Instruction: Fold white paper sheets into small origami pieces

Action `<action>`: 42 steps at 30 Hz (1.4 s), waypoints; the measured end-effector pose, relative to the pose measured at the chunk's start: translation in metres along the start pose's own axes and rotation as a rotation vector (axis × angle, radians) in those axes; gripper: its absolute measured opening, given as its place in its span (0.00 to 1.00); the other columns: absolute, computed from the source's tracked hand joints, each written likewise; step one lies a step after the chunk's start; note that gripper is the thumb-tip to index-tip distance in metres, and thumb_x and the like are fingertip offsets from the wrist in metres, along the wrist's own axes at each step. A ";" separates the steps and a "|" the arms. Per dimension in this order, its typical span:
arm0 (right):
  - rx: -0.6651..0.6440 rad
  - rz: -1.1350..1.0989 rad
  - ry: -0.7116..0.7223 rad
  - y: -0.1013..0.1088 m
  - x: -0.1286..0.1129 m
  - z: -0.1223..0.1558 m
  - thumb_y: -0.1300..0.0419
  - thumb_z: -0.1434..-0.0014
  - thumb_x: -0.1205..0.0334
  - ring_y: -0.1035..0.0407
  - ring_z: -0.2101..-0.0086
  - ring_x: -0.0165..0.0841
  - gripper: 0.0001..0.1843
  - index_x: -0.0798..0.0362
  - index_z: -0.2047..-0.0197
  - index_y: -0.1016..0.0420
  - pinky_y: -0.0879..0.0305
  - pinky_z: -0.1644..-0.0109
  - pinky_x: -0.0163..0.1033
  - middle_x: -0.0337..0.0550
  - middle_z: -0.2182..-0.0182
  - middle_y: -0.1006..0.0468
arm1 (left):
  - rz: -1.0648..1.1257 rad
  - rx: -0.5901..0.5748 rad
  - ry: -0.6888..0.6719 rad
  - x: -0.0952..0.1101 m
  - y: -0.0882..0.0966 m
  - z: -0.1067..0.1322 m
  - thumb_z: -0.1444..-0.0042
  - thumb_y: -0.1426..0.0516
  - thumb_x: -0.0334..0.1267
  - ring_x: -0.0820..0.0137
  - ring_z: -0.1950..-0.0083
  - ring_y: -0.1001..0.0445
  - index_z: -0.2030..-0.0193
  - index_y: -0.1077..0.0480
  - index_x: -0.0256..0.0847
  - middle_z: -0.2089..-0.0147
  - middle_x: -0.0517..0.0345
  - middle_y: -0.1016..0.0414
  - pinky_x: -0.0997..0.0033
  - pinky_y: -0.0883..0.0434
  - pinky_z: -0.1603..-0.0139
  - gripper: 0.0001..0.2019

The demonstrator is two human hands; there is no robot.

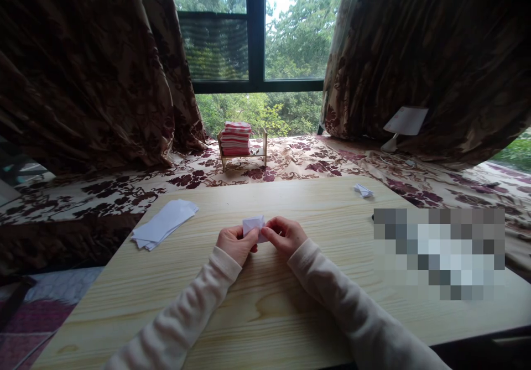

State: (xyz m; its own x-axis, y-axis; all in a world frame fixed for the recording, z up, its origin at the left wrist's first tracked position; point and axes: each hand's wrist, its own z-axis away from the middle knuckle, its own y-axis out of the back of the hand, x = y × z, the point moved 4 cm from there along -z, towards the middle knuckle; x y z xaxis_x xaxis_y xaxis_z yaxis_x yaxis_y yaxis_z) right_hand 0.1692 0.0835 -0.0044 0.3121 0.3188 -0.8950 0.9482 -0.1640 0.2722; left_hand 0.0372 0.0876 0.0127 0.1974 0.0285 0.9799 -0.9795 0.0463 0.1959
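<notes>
Holding a small folded white paper (pixel 251 224) over the middle of the surface (pixel 265 298), between both hands. Grasping its left side with the left hand (pixel 234 243), thumb in front and fingers curled behind; pinching its right edge with the right hand (pixel 288 235), between thumb and bent fingers. Impossible to tell from this angle whether touching the surface or lifted clear. Probably in the midst of folding, working a crease. Likely to call next for steadying with the left hand while lining up layers and pressing the fold flat with the right. To the left, on the surface, overlapping loose white sheets (pixel 166 225); near the far right corner, a folded white piece (pixel 364 191)
</notes>
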 end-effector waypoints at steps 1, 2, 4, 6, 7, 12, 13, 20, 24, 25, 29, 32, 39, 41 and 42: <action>-0.011 -0.025 0.001 0.000 0.000 -0.001 0.43 0.54 0.57 0.43 0.81 0.25 0.10 0.55 0.78 0.34 0.45 0.79 0.31 0.36 0.84 0.34 | 0.011 -0.004 0.001 -0.001 0.000 -0.001 0.63 0.42 0.40 0.77 0.85 0.37 0.85 0.30 0.33 0.89 0.60 0.34 0.79 0.41 0.83 0.10; -0.023 -0.047 0.001 0.000 0.000 -0.001 0.44 0.53 0.57 0.43 0.81 0.25 0.10 0.55 0.79 0.34 0.46 0.78 0.31 0.36 0.84 0.35 | 0.025 -0.008 0.004 -0.002 -0.001 -0.002 0.63 0.42 0.40 0.77 0.86 0.38 0.85 0.31 0.34 0.89 0.60 0.34 0.79 0.41 0.84 0.10; -0.032 -0.077 -0.017 0.000 -0.001 -0.003 0.46 0.52 0.56 0.43 0.81 0.25 0.11 0.55 0.78 0.33 0.45 0.78 0.31 0.36 0.84 0.36 | 0.059 -0.016 0.018 -0.003 -0.001 -0.003 0.64 0.41 0.40 0.77 0.86 0.38 0.86 0.31 0.34 0.90 0.61 0.35 0.79 0.41 0.84 0.11; -0.011 -0.098 -0.077 0.003 -0.002 -0.004 0.47 0.50 0.55 0.42 0.81 0.25 0.13 0.56 0.77 0.32 0.45 0.79 0.31 0.36 0.84 0.35 | 0.100 -0.015 0.039 -0.004 0.000 -0.004 0.64 0.41 0.41 0.78 0.86 0.38 0.86 0.32 0.34 0.90 0.61 0.35 0.78 0.40 0.84 0.11; 0.005 -0.108 -0.115 0.004 -0.002 -0.004 0.48 0.50 0.54 0.42 0.82 0.25 0.14 0.56 0.76 0.32 0.45 0.79 0.31 0.36 0.83 0.35 | 0.123 -0.009 0.053 -0.005 0.000 -0.004 0.64 0.40 0.41 0.77 0.86 0.38 0.85 0.31 0.34 0.89 0.61 0.34 0.78 0.39 0.84 0.11; -0.007 -0.106 -0.153 0.003 -0.003 -0.003 0.47 0.51 0.50 0.42 0.82 0.25 0.16 0.56 0.77 0.32 0.44 0.79 0.31 0.36 0.85 0.36 | 0.269 -0.005 0.131 -0.011 -0.001 -0.007 0.68 0.38 0.40 0.75 0.85 0.35 0.81 0.30 0.32 0.87 0.60 0.33 0.74 0.33 0.82 0.12; -0.015 -0.108 -0.127 0.003 -0.003 -0.004 0.46 0.52 0.51 0.42 0.82 0.25 0.15 0.55 0.77 0.33 0.44 0.79 0.31 0.36 0.85 0.36 | 0.295 -0.021 0.137 -0.012 -0.002 -0.007 0.69 0.37 0.40 0.75 0.84 0.34 0.79 0.30 0.32 0.85 0.60 0.32 0.73 0.32 0.81 0.12; -0.055 -0.086 0.054 0.005 -0.002 -0.005 0.46 0.51 0.56 0.43 0.80 0.25 0.11 0.55 0.76 0.34 0.44 0.77 0.31 0.36 0.82 0.35 | 0.274 -0.263 0.120 -0.009 -0.003 -0.011 0.68 0.39 0.36 0.76 0.83 0.37 0.77 0.30 0.33 0.84 0.63 0.34 0.74 0.33 0.84 0.10; -0.139 -0.034 0.113 0.006 -0.007 -0.003 0.45 0.52 0.58 0.43 0.80 0.25 0.10 0.55 0.77 0.33 0.45 0.78 0.30 0.36 0.82 0.36 | 0.157 -0.312 0.074 -0.005 0.000 -0.010 0.64 0.41 0.38 0.76 0.84 0.38 0.78 0.29 0.33 0.87 0.63 0.35 0.78 0.38 0.86 0.08; -0.149 -0.030 0.118 0.006 -0.008 -0.003 0.45 0.52 0.58 0.43 0.80 0.25 0.10 0.55 0.77 0.33 0.45 0.78 0.30 0.36 0.82 0.36 | 0.121 -0.300 0.065 -0.004 0.001 -0.010 0.64 0.42 0.37 0.77 0.84 0.38 0.77 0.28 0.33 0.87 0.62 0.35 0.79 0.40 0.87 0.08; -0.076 -0.060 0.077 0.008 -0.009 -0.003 0.47 0.49 0.58 0.39 0.79 0.26 0.09 0.55 0.71 0.31 0.41 0.76 0.32 0.38 0.80 0.32 | 0.109 -0.215 0.120 -0.006 0.002 -0.009 0.63 0.41 0.36 0.78 0.87 0.40 0.77 0.28 0.33 0.87 0.61 0.34 0.80 0.42 0.91 0.07; -0.019 -0.087 0.074 0.008 -0.011 -0.002 0.45 0.50 0.60 0.35 0.76 0.28 0.10 0.53 0.64 0.34 0.39 0.74 0.33 0.39 0.76 0.29 | 0.286 -0.088 0.220 -0.010 0.004 -0.010 0.63 0.40 0.35 0.77 0.88 0.39 0.74 0.28 0.33 0.87 0.61 0.33 0.77 0.37 0.90 0.08; -0.189 -0.230 0.072 -0.007 -0.012 0.003 0.43 0.55 0.68 0.34 0.74 0.27 0.19 0.49 0.60 0.44 0.41 0.76 0.30 0.37 0.73 0.30 | 0.435 -0.004 0.297 -0.012 0.005 -0.012 0.60 0.40 0.31 0.74 0.80 0.31 0.69 0.29 0.31 0.78 0.56 0.27 0.78 0.34 0.87 0.09; -0.196 -0.228 0.088 -0.008 -0.012 0.003 0.44 0.56 0.69 0.36 0.75 0.26 0.19 0.49 0.60 0.44 0.42 0.76 0.30 0.36 0.74 0.31 | 0.481 -0.004 0.325 -0.012 0.004 -0.011 0.60 0.40 0.30 0.75 0.80 0.32 0.70 0.28 0.31 0.78 0.56 0.28 0.79 0.34 0.88 0.08; -0.191 -0.226 0.103 -0.007 -0.013 0.003 0.44 0.56 0.70 0.37 0.76 0.26 0.19 0.49 0.59 0.44 0.42 0.76 0.29 0.35 0.74 0.32 | 0.498 -0.008 0.337 -0.012 0.004 -0.011 0.60 0.40 0.30 0.75 0.81 0.32 0.70 0.29 0.31 0.79 0.56 0.28 0.79 0.35 0.88 0.07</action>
State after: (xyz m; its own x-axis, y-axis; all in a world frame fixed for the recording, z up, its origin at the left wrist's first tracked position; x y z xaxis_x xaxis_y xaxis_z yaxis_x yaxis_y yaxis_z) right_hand 0.1578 0.0774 0.0042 0.0877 0.4212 -0.9027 0.9852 0.0972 0.1411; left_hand 0.0314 0.0984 0.0014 -0.2820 0.3638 0.8878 -0.9574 -0.0467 -0.2850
